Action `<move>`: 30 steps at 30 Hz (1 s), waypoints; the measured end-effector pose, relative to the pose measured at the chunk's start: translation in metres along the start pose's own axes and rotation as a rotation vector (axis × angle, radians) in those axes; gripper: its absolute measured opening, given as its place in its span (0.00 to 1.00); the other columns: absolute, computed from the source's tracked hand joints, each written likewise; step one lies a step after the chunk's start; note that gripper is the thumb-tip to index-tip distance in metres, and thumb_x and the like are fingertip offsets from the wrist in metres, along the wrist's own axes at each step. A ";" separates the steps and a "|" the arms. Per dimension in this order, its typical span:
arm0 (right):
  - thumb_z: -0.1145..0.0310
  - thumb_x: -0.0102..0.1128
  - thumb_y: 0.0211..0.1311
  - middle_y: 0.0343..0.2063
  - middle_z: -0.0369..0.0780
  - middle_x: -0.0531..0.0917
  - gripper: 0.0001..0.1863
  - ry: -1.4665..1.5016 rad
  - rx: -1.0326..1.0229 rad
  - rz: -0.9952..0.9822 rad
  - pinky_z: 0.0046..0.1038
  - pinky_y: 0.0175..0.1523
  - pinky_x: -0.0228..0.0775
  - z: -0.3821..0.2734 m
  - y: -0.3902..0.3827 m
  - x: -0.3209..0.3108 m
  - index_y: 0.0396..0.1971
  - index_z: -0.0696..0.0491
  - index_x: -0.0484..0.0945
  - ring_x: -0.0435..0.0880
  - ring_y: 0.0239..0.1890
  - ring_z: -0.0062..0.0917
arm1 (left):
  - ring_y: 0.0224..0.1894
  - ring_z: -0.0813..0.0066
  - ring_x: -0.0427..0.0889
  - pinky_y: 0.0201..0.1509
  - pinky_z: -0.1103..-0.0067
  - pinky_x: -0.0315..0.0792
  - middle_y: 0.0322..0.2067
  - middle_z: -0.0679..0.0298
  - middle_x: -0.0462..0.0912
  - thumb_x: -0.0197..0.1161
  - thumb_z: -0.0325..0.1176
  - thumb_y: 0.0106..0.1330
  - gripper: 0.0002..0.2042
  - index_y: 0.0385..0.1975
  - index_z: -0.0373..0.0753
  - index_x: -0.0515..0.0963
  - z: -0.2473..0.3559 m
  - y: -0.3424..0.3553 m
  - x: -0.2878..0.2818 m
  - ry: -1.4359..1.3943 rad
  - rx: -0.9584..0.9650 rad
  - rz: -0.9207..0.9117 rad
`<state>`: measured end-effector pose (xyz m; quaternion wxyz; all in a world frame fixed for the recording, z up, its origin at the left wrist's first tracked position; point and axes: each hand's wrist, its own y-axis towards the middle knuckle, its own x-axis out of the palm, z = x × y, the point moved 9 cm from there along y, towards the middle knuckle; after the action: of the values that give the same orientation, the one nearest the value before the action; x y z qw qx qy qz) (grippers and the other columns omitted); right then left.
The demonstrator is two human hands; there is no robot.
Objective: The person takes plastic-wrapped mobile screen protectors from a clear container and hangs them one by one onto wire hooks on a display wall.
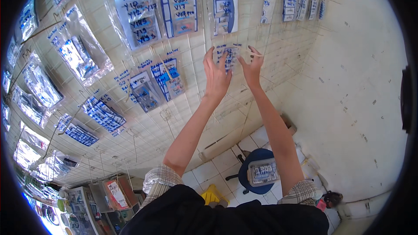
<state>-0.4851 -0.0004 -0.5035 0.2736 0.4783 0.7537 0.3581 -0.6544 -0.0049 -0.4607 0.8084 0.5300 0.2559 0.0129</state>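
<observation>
A clear plastic bag with handwriting on it and small packed parts inside is in front of me at the wire grid wall. My left hand grips it at its left side, fingers bent over the plastic and the thumb low on the bag. At the bag's right edge is my right hand, its thumb and forefinger spread apart, with the other fingers curled. Whether its thumb touches the plastic is hard to see. Just above hangs another bag with a blue-edged card.
More labelled bags hang on hooks across the wire grid. Bare hooks stick out below them. On the floor, a dark blue chair carries a plastic tub of small packets. A yellow object is near my body, and shelves stand lower left.
</observation>
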 end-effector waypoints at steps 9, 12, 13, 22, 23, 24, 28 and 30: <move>0.75 0.53 0.52 0.31 0.44 0.73 0.07 0.170 0.592 -0.387 0.31 0.43 0.63 0.023 -0.285 -0.128 0.33 0.57 0.71 0.72 0.38 0.35 | 0.52 0.53 0.63 0.56 0.65 0.58 0.47 0.54 0.66 0.59 0.26 0.51 0.12 0.37 0.39 0.74 0.070 -0.205 -0.002 -0.510 -0.187 -0.354; 0.77 0.53 0.50 0.25 0.43 0.72 0.05 -0.011 0.610 -0.579 0.28 0.32 0.63 0.004 -0.415 -0.178 0.29 0.57 0.70 0.72 0.29 0.33 | 0.52 0.56 0.64 0.56 0.67 0.58 0.45 0.55 0.68 0.57 0.27 0.52 0.12 0.38 0.41 0.74 0.077 -0.325 0.013 -0.589 -0.334 -0.632; 0.78 0.55 0.50 0.24 0.44 0.73 0.06 -0.087 0.610 -0.619 0.31 0.31 0.63 -0.002 -0.457 -0.200 0.29 0.58 0.70 0.74 0.28 0.34 | 0.51 0.57 0.65 0.56 0.68 0.59 0.44 0.56 0.69 0.57 0.28 0.52 0.11 0.37 0.42 0.74 0.078 -0.364 0.012 -0.588 -0.375 -0.702; 0.62 0.55 0.44 0.29 0.46 0.80 0.12 -0.793 1.634 -0.822 0.34 0.43 0.70 -0.011 -0.801 -0.483 0.27 0.52 0.79 0.78 0.38 0.39 | 0.37 0.57 0.76 0.43 0.69 0.69 0.31 0.55 0.78 0.54 0.34 0.53 0.11 0.33 0.38 0.77 -0.049 -0.688 -0.072 -0.350 -0.669 -1.370; 0.61 0.55 0.43 0.27 0.45 0.81 0.11 -0.709 1.721 -0.874 0.34 0.42 0.70 -0.010 -0.824 -0.500 0.23 0.52 0.79 0.79 0.37 0.40 | 0.37 0.59 0.77 0.42 0.70 0.70 0.32 0.56 0.79 0.55 0.35 0.52 0.10 0.32 0.40 0.78 -0.068 -0.705 -0.090 -0.236 -0.686 -1.422; 0.61 0.55 0.41 0.26 0.45 0.81 0.11 -0.611 1.806 -0.909 0.33 0.42 0.70 -0.010 -0.854 -0.510 0.20 0.52 0.79 0.79 0.36 0.40 | 0.37 0.60 0.77 0.42 0.71 0.70 0.32 0.58 0.79 0.56 0.36 0.52 0.10 0.32 0.42 0.78 -0.085 -0.715 -0.102 -0.117 -0.684 -1.470; 0.60 0.56 0.39 0.23 0.46 0.80 0.11 -0.710 1.669 -0.897 0.33 0.42 0.70 0.033 -0.892 -0.525 0.15 0.53 0.79 0.79 0.35 0.40 | 0.39 0.62 0.77 0.43 0.72 0.71 0.34 0.60 0.79 0.56 0.38 0.52 0.11 0.33 0.44 0.79 -0.121 -0.729 -0.117 -0.089 -0.785 -1.365; 0.59 0.57 0.40 0.25 0.45 0.80 0.12 -0.657 1.571 -0.884 0.33 0.42 0.70 0.046 -0.865 -0.501 0.20 0.53 0.79 0.79 0.35 0.40 | 0.39 0.62 0.77 0.43 0.72 0.71 0.34 0.60 0.79 0.56 0.38 0.52 0.11 0.33 0.45 0.78 -0.124 -0.726 -0.104 -0.109 -0.777 -1.317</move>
<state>-0.7079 -0.6941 -1.1897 0.1826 0.2742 0.7765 -0.5372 -0.9796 -0.2479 -1.0845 0.7891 -0.0542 0.4555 -0.4086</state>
